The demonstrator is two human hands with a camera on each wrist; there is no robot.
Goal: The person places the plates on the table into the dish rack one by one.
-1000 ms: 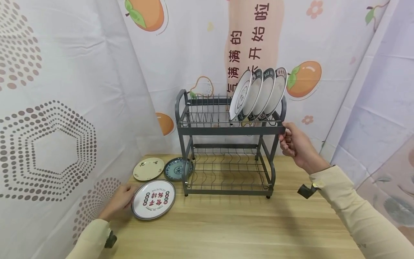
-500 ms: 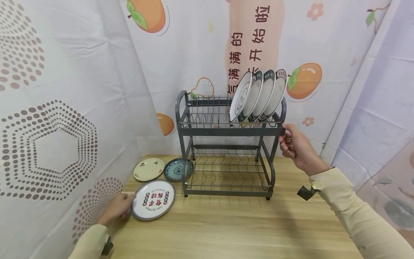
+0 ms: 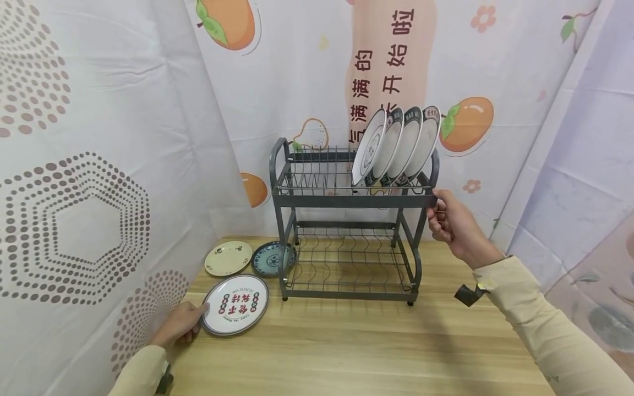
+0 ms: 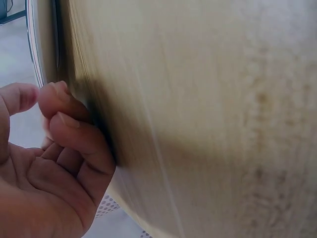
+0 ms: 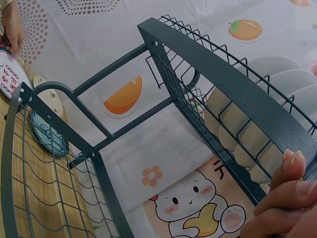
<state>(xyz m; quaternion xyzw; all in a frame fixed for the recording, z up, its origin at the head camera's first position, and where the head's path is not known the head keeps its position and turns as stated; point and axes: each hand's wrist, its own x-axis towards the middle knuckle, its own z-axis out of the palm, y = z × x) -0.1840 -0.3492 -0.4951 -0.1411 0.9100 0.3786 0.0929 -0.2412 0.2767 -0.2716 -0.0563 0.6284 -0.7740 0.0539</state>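
My left hand (image 3: 179,324) is at the left rim of a white plate (image 3: 235,305) with red and dark lettering and a grey-blue edge. Its thumb lies over the rim and the other fingers curl under it, pinching the edge, as the left wrist view shows beside the plate rim (image 4: 35,44). My right hand (image 3: 458,225) grips the front right corner of the upper tier of a dark grey two-tier dish rack (image 3: 346,201). Several white plates (image 3: 369,148) with dark patterned borders stand tilted in the right half of that tier.
Behind the white plate lie a cream plate (image 3: 228,258) and a blue patterned plate (image 3: 269,258), the latter partly behind the rack's left leg. The wooden table (image 3: 346,352) runs up to a printed curtain (image 3: 238,99) at the back and left.
My left hand drew back slightly from the white plate, then came to its rim with the thumb on top. The right hand stays on the rack corner.
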